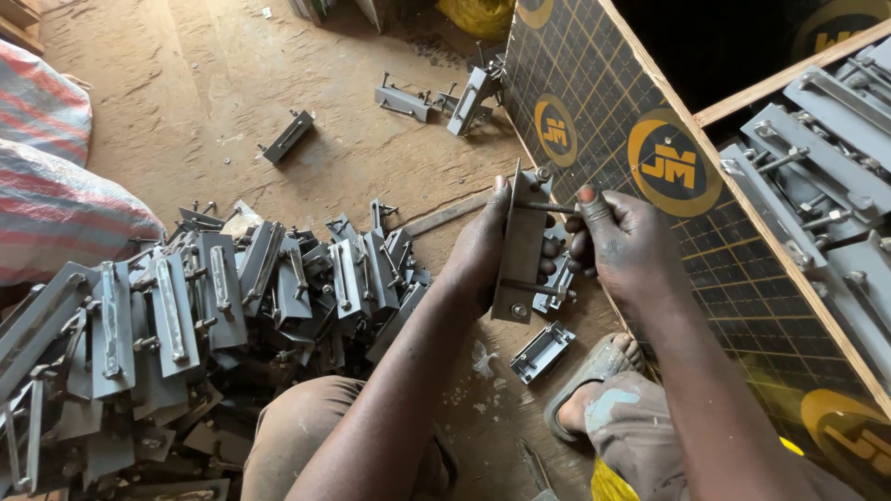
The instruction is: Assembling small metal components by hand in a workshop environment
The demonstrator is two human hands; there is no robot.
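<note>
Both hands clamped on grey bracket (522, 246); wooden box (742, 102) holds more brackets (826, 167).

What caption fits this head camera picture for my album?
Left hand holds a grey metal bracket while the right hand pinches its bolt, beside a pile of brackets.

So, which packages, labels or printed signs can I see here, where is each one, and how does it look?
Dark board: leaning at right, black with a fine yellow grid.
Round emblems: printed along the board, yellow discs with dark lettering.
Woven sacks: far left on the floor, bulging, grey with red stripes.
Yellow bag: top edge, crumpled.
No screens.
</note>
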